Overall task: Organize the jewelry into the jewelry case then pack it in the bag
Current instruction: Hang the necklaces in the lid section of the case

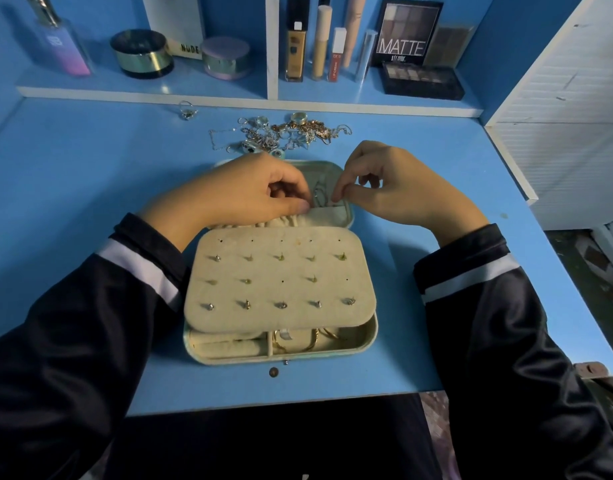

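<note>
Beige jewelry case (369,336) open on the blue tabletop (90,174), partly packed.
Left hand (249,199) and right hand (398,188), fingers curled, pinch a thin chain (319,197) at its lid; earring panel (281,289) mostly filled, jewelry pile (284,133) waits behind, no bag visible.

Most of lower tray (371,333) hidden under earring panel (281,271). Between left hand (249,194) and right hand (402,188), thin silver piece (320,197) too small to identify. In jewelry pile (284,135), tangled pieces indistinct.

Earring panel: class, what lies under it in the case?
At the near edge, ring rolls on the left and gold bangles on the right show. The panel covers everything farther back.
</note>
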`<action>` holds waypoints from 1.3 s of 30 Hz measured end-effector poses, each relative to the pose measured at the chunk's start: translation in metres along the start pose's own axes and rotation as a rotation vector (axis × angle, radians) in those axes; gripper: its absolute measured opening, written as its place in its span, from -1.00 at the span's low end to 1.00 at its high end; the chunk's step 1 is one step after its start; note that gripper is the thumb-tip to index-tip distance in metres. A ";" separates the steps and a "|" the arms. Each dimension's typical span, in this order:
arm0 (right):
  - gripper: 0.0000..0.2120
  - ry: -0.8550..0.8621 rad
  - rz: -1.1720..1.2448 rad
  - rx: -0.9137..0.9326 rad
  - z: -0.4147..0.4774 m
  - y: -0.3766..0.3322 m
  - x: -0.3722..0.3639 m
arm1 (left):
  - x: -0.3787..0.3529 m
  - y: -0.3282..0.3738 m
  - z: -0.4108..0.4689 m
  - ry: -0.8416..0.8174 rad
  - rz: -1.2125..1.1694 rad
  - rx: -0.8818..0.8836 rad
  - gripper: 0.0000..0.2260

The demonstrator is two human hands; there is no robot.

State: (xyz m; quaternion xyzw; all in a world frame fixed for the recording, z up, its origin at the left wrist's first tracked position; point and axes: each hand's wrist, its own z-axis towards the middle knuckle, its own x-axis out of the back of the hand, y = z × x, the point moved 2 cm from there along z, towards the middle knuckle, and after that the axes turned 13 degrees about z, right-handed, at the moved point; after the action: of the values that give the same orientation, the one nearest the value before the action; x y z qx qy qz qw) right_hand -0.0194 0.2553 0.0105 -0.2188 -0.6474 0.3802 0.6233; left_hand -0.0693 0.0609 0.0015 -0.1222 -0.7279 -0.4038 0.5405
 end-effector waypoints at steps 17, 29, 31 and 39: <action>-0.72 -0.091 0.031 0.057 0.004 -0.003 -0.010 | 0.004 0.002 -0.001 -0.005 0.000 0.008 -0.93; -0.72 0.015 -0.021 0.069 0.008 0.002 -0.013 | 0.001 -0.003 0.000 -0.016 -0.030 0.017 -0.97; -0.72 -0.013 -0.001 0.083 0.006 -0.001 -0.015 | 0.001 -0.003 0.000 -0.010 -0.024 0.018 -0.97; -0.74 -0.064 0.056 0.024 0.004 0.000 -0.010 | 0.003 -0.001 -0.001 -0.003 -0.022 0.014 -0.97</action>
State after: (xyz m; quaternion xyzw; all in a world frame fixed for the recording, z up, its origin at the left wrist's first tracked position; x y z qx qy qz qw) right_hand -0.0218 0.2469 0.0049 -0.2172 -0.6560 0.4122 0.5937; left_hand -0.0703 0.0587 0.0042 -0.1110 -0.7330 -0.4042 0.5358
